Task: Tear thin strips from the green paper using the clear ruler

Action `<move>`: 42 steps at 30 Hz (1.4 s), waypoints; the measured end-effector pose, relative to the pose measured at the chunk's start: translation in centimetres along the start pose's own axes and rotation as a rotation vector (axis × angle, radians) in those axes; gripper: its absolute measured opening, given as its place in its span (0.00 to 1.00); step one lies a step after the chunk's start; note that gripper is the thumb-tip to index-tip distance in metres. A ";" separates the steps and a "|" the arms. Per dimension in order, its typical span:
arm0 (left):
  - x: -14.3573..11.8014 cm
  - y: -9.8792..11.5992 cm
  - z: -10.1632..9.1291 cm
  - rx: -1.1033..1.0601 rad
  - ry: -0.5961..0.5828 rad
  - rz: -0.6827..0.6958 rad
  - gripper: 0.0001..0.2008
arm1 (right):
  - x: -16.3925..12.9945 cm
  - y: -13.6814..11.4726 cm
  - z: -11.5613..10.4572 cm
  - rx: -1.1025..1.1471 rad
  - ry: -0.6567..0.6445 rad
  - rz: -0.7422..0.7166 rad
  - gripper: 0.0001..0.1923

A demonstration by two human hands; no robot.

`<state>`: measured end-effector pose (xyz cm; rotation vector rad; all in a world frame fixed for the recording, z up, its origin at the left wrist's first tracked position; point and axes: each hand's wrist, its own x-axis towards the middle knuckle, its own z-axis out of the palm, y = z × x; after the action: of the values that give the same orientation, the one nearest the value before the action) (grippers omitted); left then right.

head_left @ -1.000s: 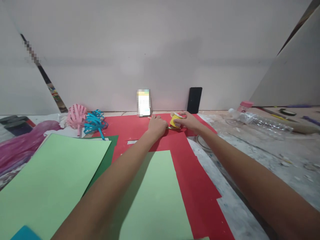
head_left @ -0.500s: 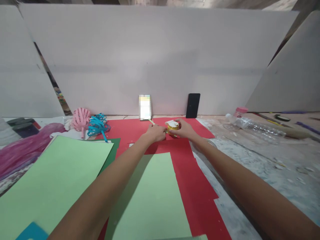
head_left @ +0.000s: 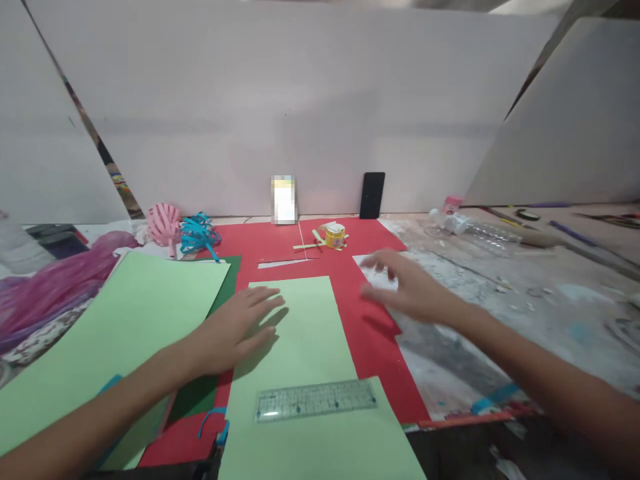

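My left hand (head_left: 240, 327) hovers over the left edge of a light green paper sheet (head_left: 300, 347), its fingers apart and nothing in them. To the right, my right hand (head_left: 407, 283) is in the air above the edge of the red paper (head_left: 370, 313), fingers spread and slightly blurred, also holding nothing. A clear ruler (head_left: 317, 400) lies across the green sheet near me. Beyond both hands, a small yellow jar (head_left: 335, 235) with white material on top rests on the red paper, with thin pale paper strips (head_left: 306, 247) beside and under it.
More green sheets (head_left: 150, 300) lie at the left, near a pink paper ball (head_left: 164, 223) and a blue strip ball (head_left: 199, 235). A lit phone (head_left: 285, 200) and a black phone (head_left: 373, 195) lean on the white board (head_left: 240, 100). A plastic bottle (head_left: 480, 233) lies at the right.
Both hands have drawn back from the jar, which stands released on the red paper. They are now apart and closer to me. The view has tilted down, showing the ruler.
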<state>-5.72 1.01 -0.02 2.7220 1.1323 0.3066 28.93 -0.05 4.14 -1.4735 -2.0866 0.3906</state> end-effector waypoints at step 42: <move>6.4 4.3 1.6 -0.098 -0.021 -0.025 0.38 | -0.3 -3.0 5.5 -0.115 -0.294 -0.148 0.26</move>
<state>2.01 2.49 0.20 2.6178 1.1143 0.3202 23.40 -0.95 1.21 -1.3808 -2.4704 0.4593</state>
